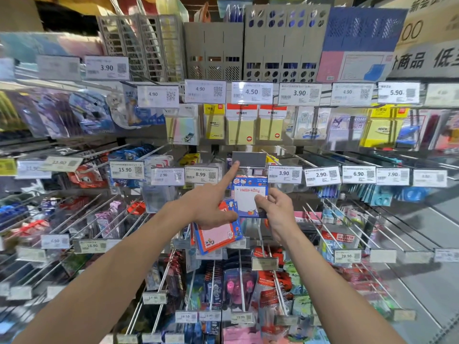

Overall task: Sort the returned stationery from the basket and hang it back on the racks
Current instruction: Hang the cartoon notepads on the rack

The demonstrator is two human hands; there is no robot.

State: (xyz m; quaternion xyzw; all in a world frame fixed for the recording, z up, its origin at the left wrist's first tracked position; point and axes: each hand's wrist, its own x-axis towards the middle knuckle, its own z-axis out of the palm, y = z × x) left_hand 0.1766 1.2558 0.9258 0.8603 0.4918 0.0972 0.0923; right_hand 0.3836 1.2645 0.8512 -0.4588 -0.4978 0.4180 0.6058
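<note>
I am holding the blue Hello Kitty note pack upright in front of the middle row of the rack, just under a blank grey tag flap. My right grip is pinching its right edge, thumb on the face and fingers curling behind, where the pack is hiding them. The pack's header is overlapping the peg end, so I cannot tell whether the hole is sitting on the peg. My left grip is pointing one straight forefinger up to the flap's lower left corner, the other fingers folding in. Red-bordered packs are fanning out beneath that palm; whether the curled fingers are gripping them or they are hanging on their own is hard to make out. The 8.99 tag and 3.90 tag are flanking the flap closely. Bare pegs are leaving open room to the lower right. The rack's far sides are blurring out.
</note>
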